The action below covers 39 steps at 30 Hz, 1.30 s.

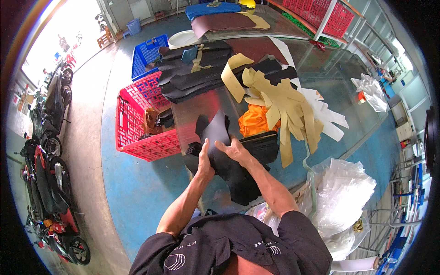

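Observation:
In front of me, a stack of black leather-like cut pieces (217, 130) is held up between both hands, over the near end of the table. My left hand (205, 160) grips its left edge, thumb pointing up along it. On the right edge, my right hand (236, 151) closes with the thumb on top; its other fingers are partly hidden. More black cut pieces (243, 181) lie beneath and beside the hands. Just beyond my right hand sits a crumpled orange cloth (255, 121). Tan pattern strips (286, 103) fan out to its right.
Left of the table stand a red plastic crate (149, 144) and a blue crate (138, 62). Stacked black pieces (197, 82) cover the table's far left. Clear plastic bags (343, 197) bulge at the near right. Motorbikes (48, 183) line the far left side.

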{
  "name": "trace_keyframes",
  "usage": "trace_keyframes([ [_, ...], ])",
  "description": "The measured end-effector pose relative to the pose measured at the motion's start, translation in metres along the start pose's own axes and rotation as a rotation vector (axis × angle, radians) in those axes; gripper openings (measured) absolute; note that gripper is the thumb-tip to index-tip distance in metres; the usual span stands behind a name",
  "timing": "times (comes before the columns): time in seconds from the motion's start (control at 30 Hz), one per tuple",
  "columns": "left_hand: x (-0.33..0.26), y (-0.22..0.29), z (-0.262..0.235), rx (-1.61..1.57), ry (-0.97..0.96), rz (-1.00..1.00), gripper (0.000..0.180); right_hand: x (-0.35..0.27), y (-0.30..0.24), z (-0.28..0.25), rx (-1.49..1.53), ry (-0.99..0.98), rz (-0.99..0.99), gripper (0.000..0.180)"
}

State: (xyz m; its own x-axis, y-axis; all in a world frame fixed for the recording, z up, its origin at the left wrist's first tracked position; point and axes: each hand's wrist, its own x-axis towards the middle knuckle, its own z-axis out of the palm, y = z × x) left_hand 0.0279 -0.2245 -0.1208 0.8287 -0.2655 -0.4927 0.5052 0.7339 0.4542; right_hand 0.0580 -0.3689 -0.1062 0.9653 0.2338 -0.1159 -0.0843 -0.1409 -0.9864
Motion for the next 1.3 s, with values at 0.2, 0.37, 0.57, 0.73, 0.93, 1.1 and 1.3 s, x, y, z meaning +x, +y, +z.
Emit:
trace_keyframes([
  [0.2, 0.01, -0.006, -0.01, 0.243, 0.191, 0.142, 0.049, -0.007, -0.017, 0.017, -0.318, 0.161, -0.047, 0.1],
  [0.37, 0.007, -0.005, -0.012, 0.162, 0.24, 0.186, 0.033, -0.026, -0.03, -0.002, -0.262, 0.079, 0.096, 0.107],
  [0.57, -0.034, 0.018, 0.031, 0.188, -0.041, 0.255, 0.044, -0.055, -0.07, -0.024, -0.276, -0.224, -0.027, 0.094],
  [0.73, -0.061, 0.048, 0.064, 0.267, -0.198, 0.382, 0.057, -0.078, -0.096, -0.004, -0.668, 0.129, -0.145, 0.094],
  [0.93, -0.068, 0.08, 0.064, 0.223, -0.503, 0.341, 0.056, -0.098, -0.169, 0.03, -0.889, 0.341, -0.228, 0.072],
  [1.1, -0.082, 0.052, 0.044, -0.283, -0.739, 0.104, 0.06, -0.099, -0.166, 0.107, -1.342, 0.541, -0.357, 0.053],
  [1.3, -0.115, 0.013, 0.01, -0.282, -0.842, 0.106, 0.02, -0.152, -0.167, 0.178, -1.741, 0.643, -0.239, 0.049],
])
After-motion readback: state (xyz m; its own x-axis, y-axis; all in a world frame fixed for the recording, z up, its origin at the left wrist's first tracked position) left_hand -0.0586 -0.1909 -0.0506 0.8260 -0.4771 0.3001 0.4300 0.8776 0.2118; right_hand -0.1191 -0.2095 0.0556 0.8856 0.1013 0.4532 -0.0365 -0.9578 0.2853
